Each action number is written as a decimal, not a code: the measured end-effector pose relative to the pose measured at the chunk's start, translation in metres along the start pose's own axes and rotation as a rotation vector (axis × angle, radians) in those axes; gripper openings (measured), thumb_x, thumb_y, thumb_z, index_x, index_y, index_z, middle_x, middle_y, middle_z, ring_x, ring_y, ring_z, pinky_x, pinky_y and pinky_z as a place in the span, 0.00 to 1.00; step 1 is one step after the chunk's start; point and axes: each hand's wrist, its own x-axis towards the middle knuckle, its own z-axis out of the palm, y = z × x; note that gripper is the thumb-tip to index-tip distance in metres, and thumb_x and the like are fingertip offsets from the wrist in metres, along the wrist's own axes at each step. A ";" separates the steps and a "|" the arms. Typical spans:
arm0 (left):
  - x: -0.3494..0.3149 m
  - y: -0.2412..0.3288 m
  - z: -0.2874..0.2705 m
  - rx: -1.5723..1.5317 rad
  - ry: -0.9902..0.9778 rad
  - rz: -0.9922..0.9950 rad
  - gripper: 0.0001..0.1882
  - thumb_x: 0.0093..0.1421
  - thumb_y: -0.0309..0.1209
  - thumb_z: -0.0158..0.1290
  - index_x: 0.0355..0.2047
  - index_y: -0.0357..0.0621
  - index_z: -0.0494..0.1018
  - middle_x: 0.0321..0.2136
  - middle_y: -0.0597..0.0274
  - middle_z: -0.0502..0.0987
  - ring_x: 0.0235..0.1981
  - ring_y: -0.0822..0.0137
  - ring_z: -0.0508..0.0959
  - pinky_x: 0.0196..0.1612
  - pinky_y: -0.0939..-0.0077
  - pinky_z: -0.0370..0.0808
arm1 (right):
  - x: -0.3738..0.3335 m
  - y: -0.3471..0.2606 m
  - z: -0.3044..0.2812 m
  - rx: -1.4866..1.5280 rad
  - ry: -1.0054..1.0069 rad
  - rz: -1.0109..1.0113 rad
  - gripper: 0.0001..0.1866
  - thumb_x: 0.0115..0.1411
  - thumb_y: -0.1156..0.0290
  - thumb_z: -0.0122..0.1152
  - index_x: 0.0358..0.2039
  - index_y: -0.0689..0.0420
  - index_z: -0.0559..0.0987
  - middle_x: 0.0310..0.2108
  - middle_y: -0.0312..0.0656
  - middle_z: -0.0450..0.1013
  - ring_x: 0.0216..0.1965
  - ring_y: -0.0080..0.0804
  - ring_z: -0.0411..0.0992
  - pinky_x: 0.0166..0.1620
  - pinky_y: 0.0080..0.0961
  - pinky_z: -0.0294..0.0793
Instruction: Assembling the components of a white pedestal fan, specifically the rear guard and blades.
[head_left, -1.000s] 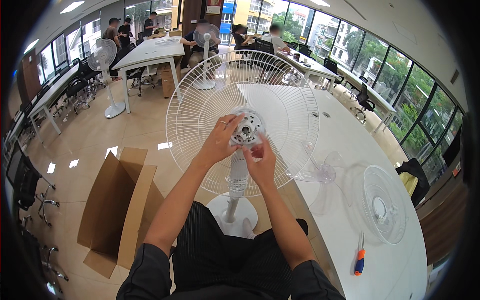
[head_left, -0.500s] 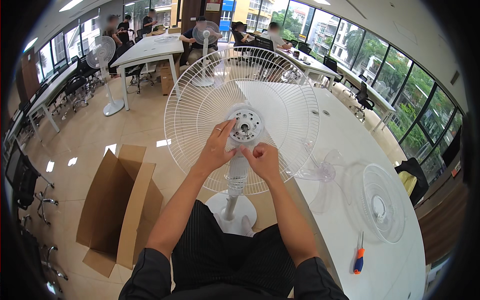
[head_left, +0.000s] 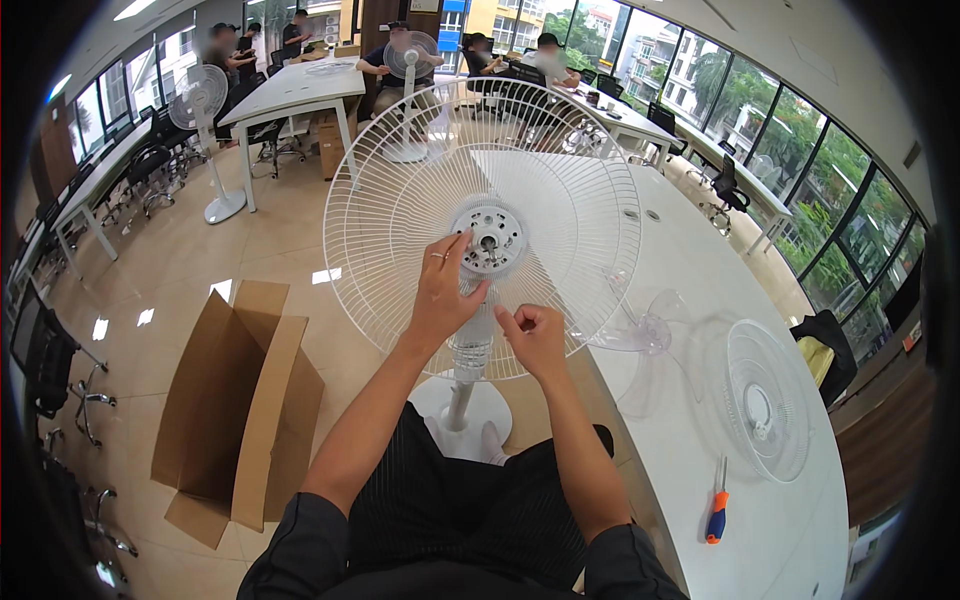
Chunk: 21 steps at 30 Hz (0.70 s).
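Note:
A white wire fan grille (head_left: 580, 190) stands upright in front of me on a white fan stand, around a round hub (head_left: 490, 242) with several holes and a central shaft. My left hand (head_left: 442, 295) lies with its fingers stretched against the hub's left side, thumb spread below. Just below and right of the hub is my right hand (head_left: 537, 338), its fingers curled in and thumb raised; whatever it may hold is too small to make out. The fan's neck (head_left: 472, 350) and round base (head_left: 478, 425) show beneath the grille, close to my feet.
At my right, a white table (head_left: 640, 460) bears a clear fan blade (head_left: 652, 335), a second grille (head_left: 765, 400) and an orange-and-blue screwdriver (head_left: 717, 520). An open cardboard box (head_left: 215, 400) stands on the floor at left. Farther off are other fans (head_left: 200, 100), tables, chairs and several people.
My right hand has drawn slightly down and right, away from the hub. My left hand stays against the hub, its thumb a little higher. The view has shifted slightly.

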 end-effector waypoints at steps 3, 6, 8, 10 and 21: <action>0.006 0.006 0.015 0.166 0.090 -0.006 0.41 0.39 0.31 0.72 0.54 0.34 0.69 0.49 0.50 0.69 0.49 0.52 0.71 0.51 0.63 0.73 | -0.041 0.020 0.003 0.142 0.051 0.077 0.21 0.57 0.65 0.66 0.13 0.62 0.72 0.09 0.38 0.65 0.13 0.22 0.59 0.19 0.25 0.58; 0.016 0.008 0.033 0.196 0.232 -0.023 0.39 0.38 0.36 0.74 0.50 0.34 0.71 0.44 0.52 0.71 0.45 0.53 0.72 0.50 0.60 0.70 | -0.106 0.042 0.016 0.167 0.005 0.237 0.21 0.60 0.64 0.66 0.14 0.60 0.72 0.11 0.32 0.66 0.16 0.15 0.61 0.20 0.20 0.59; 0.021 0.008 0.042 0.272 0.344 -0.022 0.34 0.39 0.37 0.74 0.45 0.34 0.73 0.40 0.55 0.73 0.43 0.55 0.72 0.47 0.59 0.71 | -0.152 0.059 0.024 0.174 -0.050 0.342 0.20 0.60 0.65 0.66 0.14 0.58 0.73 0.12 0.30 0.68 0.16 0.13 0.63 0.21 0.18 0.60; 0.023 0.006 0.043 0.296 0.348 0.046 0.32 0.40 0.37 0.72 0.45 0.35 0.74 0.38 0.56 0.74 0.42 0.55 0.72 0.47 0.61 0.71 | -0.200 0.072 0.030 0.133 -0.060 0.405 0.18 0.60 0.65 0.65 0.16 0.59 0.74 0.13 0.30 0.68 0.16 0.14 0.64 0.21 0.18 0.62; 0.073 -0.003 -0.014 0.312 -0.440 0.454 0.30 0.42 0.31 0.69 0.48 0.41 0.76 0.44 0.59 0.73 0.48 0.57 0.71 0.49 0.64 0.71 | -0.281 0.091 0.014 -0.069 -0.239 0.555 0.19 0.55 0.58 0.67 0.38 0.61 0.80 0.22 0.41 0.76 0.25 0.34 0.76 0.33 0.29 0.75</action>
